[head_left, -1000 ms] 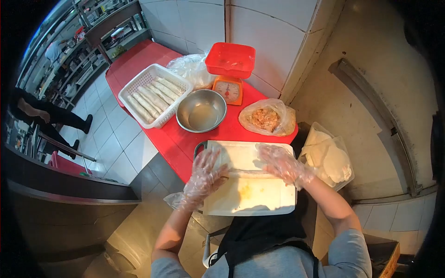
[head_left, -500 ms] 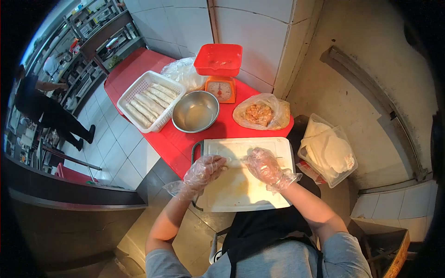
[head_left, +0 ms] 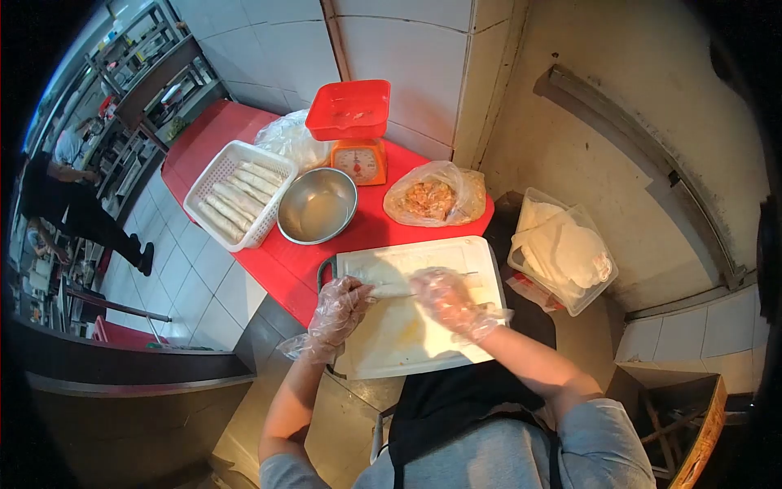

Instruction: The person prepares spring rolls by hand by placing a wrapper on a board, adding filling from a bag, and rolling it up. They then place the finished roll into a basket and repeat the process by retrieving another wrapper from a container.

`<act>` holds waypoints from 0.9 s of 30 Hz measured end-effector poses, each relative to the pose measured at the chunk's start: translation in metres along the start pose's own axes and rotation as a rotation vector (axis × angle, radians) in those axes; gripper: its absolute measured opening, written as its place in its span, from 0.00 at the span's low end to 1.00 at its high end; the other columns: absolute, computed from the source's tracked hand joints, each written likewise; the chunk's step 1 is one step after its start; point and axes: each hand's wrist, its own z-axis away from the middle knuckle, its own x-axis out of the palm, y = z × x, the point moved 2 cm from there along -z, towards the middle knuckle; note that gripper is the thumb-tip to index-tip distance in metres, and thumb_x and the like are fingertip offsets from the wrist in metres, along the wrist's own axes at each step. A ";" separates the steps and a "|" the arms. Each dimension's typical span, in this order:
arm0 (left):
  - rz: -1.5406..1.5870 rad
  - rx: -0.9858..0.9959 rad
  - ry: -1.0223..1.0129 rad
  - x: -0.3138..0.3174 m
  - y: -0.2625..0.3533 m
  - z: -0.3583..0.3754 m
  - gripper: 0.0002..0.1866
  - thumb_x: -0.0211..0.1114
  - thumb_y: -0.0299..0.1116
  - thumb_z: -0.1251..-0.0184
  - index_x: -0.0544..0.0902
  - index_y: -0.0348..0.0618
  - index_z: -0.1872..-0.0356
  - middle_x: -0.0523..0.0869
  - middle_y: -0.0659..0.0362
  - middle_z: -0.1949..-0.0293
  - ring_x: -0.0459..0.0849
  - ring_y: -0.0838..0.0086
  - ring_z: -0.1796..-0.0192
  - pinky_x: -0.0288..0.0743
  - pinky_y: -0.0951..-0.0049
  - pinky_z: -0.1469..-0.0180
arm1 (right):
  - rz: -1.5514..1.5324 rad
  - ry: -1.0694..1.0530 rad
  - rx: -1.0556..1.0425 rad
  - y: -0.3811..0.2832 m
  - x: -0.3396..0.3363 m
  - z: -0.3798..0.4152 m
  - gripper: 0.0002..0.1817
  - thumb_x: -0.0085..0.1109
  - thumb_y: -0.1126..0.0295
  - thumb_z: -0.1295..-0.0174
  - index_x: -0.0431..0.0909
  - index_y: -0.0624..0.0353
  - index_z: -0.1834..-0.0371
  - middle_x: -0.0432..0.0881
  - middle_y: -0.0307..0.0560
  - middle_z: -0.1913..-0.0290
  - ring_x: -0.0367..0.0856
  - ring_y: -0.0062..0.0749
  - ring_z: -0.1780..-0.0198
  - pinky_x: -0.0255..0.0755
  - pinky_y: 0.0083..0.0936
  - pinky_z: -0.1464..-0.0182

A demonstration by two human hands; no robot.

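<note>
I judge the step in hand to be shaping a long pale roll (head_left: 394, 289) on the white cutting board (head_left: 415, 350). The left hand (head_left: 332, 314), in a clear glove, has its fingers curled together at the roll's left end; whether they pinch it, I cannot tell. The right hand (head_left: 448, 301), also gloved, is at the other end, too blurred for me to read its fingers. To my eye, the next move calls for light, even pressure, so the thin wrap doesn't split.

The board sits at the near edge of the red bench (head_left: 285, 281), partly overhanging it. Towards the left edge I see a white basket (head_left: 195, 201) of similar rolls (head_left: 244, 196), with a steel bowl (head_left: 318, 208) beside it. An orange scale (head_left: 366, 163) stands by the back edge, and an open plastic bag (head_left: 468, 204) of orange-brown filling near the right corner. Right of the bench is a clear container (head_left: 585, 308) of pale sheets. Beyond, a person (head_left: 90, 216) stands on the tiled floor (head_left: 199, 273).
</note>
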 end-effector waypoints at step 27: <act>0.413 -0.205 0.014 0.015 0.010 0.004 0.20 0.67 0.21 0.39 0.81 0.41 0.44 0.83 0.47 0.52 0.84 0.50 0.53 0.80 0.60 0.52 | 0.638 -0.141 -0.075 -0.044 -0.028 -0.030 0.04 0.58 0.70 0.44 0.80 0.58 0.71 0.80 0.52 0.70 0.80 0.46 0.61 0.74 0.43 0.57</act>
